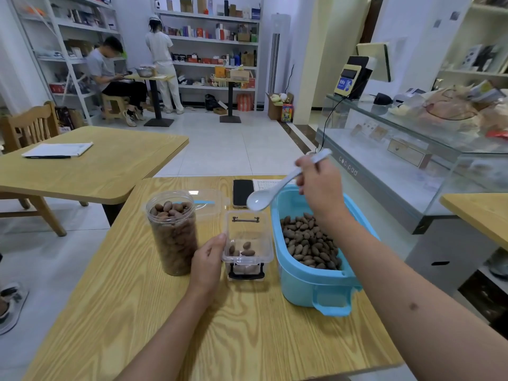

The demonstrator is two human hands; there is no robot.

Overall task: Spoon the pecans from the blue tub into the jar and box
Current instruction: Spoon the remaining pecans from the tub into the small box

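- Head view: a wooden table (pixel 165 312) carries 3 containers in a row, with the jar on the left, the box in the middle and the blue tub on the right.
- The clear jar (pixel 173 233) stands upright with no lid on it and is filled with pecans almost to its rim.
- The small clear box (pixel 247 243) sits open just beside the jar; only a few pecans (pixel 246 249) lie on its bottom, and a black latch shows on its near end.
- The blue tub (pixel 316 281) touches or nearly touches the box and holds a deep layer of pecans.
- The left hand (pixel 207 261) rests against the box's left wall, fingers curled round its rim.
- The right hand (pixel 320 188) pinches the handle of a white spoon (pixel 270 192); the spoon's bowl is empty and hangs above the far end of the box, beside the tub's rim.
- A clear lid (pixel 209 202) with a blue strip lies behind the jar, and a dark phone (pixel 243 192) lies flat behind the box.
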